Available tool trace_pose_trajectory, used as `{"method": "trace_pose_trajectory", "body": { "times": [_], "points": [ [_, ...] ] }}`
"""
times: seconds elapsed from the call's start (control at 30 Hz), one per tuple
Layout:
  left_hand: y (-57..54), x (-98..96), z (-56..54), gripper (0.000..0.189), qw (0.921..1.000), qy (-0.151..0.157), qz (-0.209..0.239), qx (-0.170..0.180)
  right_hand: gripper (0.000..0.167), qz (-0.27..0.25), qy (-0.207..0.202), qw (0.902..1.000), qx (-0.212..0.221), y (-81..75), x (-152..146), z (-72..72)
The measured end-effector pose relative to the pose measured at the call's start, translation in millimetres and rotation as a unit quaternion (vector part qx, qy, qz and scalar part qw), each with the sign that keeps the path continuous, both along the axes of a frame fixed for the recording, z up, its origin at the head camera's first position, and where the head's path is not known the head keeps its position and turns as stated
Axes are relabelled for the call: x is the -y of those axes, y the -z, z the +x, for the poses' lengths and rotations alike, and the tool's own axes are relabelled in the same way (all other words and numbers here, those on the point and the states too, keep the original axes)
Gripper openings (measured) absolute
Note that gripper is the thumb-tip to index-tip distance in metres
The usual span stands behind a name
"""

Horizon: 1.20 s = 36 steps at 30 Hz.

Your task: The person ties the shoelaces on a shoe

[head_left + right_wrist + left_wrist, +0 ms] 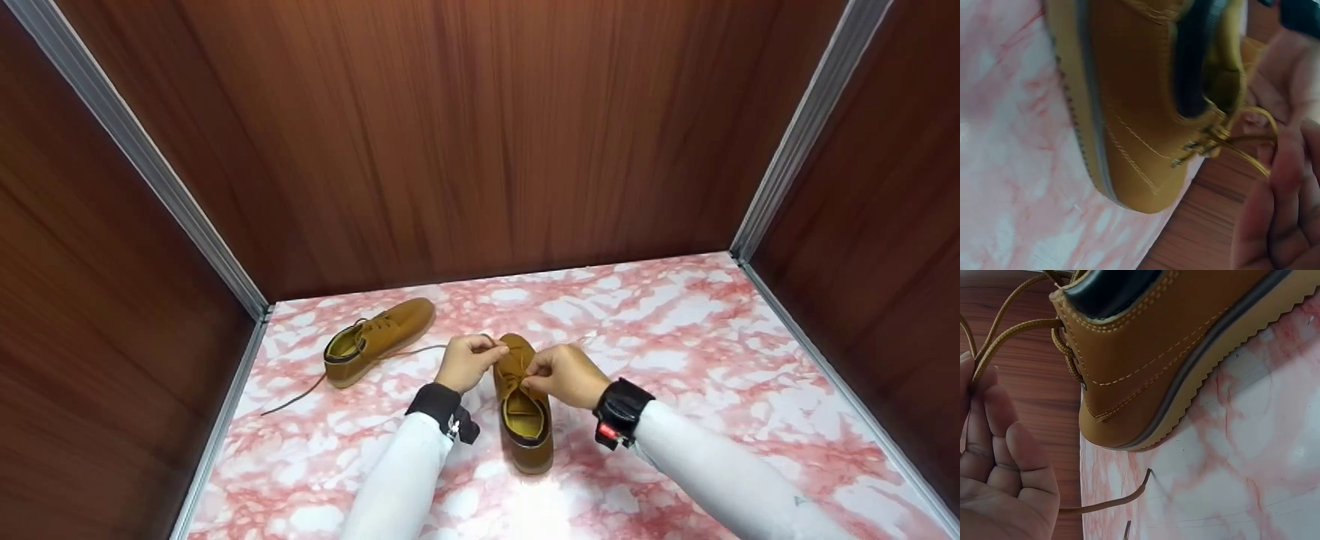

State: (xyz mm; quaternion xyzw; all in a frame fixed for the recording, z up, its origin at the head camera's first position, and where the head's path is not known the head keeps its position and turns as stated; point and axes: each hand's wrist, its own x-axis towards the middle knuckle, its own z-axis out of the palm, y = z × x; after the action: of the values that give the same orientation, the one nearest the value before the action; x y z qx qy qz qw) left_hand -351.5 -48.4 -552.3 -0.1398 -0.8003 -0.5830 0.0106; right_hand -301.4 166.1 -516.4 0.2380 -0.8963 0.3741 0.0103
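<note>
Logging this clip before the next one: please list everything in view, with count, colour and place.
near shoe: 1, tan brown, between the hands
far shoe: 1, tan brown, left of the near shoe
held lace: count unclear, brown, on the near shoe
loose lace: 1 stretch, brown, left of the far shoe
table: 1, pink and white, underneath
walls: 3, dark brown, back and sides
metal strips: 4, grey, along corners and side edges
wristbands: 2, black, on the wrists
sleeves: 2, white, on the arms
left hand: 1, bare, pinching lace
right hand: 1, bare, pinching lace
</note>
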Motion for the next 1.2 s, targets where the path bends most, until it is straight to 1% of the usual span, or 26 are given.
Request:
{"method": "trace_pose_trajectory", "body": {
  "times": [0.13, 0.2, 0.23, 0.3, 0.43, 0.53, 0.63, 0.77, 0.9, 1.0, 1.1, 1.2],
  "points": [
    [3.5, 1.5, 1.0, 0.018, 0.9998, -0.002, -0.003, 0.018, 0.007, 0.042, 0.022, 0.9971, -0.059, 11.2, 4, 0.7],
    [5.7, 2.7, 1.7, 0.019, 0.9996, -0.002, -0.010, 0.025, 0.008, 0.058, 0.028, 0.9952, -0.074, 16.5, 4, 0.7],
    [6.8, 3.3, 2.1, 0.019, 0.9995, -0.002, -0.014, 0.028, 0.008, 0.060, 0.028, 0.9950, -0.074, 18.6, 4, 0.7],
    [9.1, 4.6, 2.9, 0.019, 0.9992, -0.003, -0.025, 0.033, 0.010, 0.056, 0.023, 0.9964, -0.059, 21.5, 3, 0.6],
    [12.6, 7.8, 5.1, 0.018, 0.9987, -0.002, -0.035, 0.036, 0.014, 0.026, 0.015, 0.9995, -0.013, 22.1, -4, 0.2],
    [15.0, 10.7, 6.6, 0.018, 0.9984, 0.001, -0.043, 0.036, 0.015, 0.015, 0.019, 0.9997, 0.005, 21.4, -14, -0.6],
    [17.5, 13.5, 7.8, 0.018, 0.9981, 0.002, -0.050, 0.036, 0.015, 0.011, 0.033, 0.9993, 0.015, 21.7, -24, -1.7],
    [21.4, 16.6, 8.4, 0.020, 0.9978, -0.003, -0.057, 0.035, 0.015, 0.010, 0.055, 0.9983, 0.019, 23.7, -34, -5.8],
    [23.5, 17.8, 8.8, 0.021, 0.9973, -0.009, -0.062, 0.037, 0.013, 0.014, 0.078, 0.9967, 0.018, 25.7, -39, -11.7],
    [23.9, 18.0, 10.1, 0.020, 0.9974, -0.006, -0.064, 0.031, 0.015, 0.009, 0.093, 0.9953, 0.022, 27.4, -41, -16.2],
    [24.2, 17.7, 11.2, 0.019, 0.9972, -0.006, -0.068, 0.028, 0.018, -0.005, 0.107, 0.9934, 0.040, 28.8, -41, -20.0],
    [25.0, 17.3, 11.6, 0.018, 0.9967, -0.010, -0.074, 0.031, 0.021, -0.026, 0.117, 0.9903, 0.069, 29.9, -40, -22.6]
  ]
}}
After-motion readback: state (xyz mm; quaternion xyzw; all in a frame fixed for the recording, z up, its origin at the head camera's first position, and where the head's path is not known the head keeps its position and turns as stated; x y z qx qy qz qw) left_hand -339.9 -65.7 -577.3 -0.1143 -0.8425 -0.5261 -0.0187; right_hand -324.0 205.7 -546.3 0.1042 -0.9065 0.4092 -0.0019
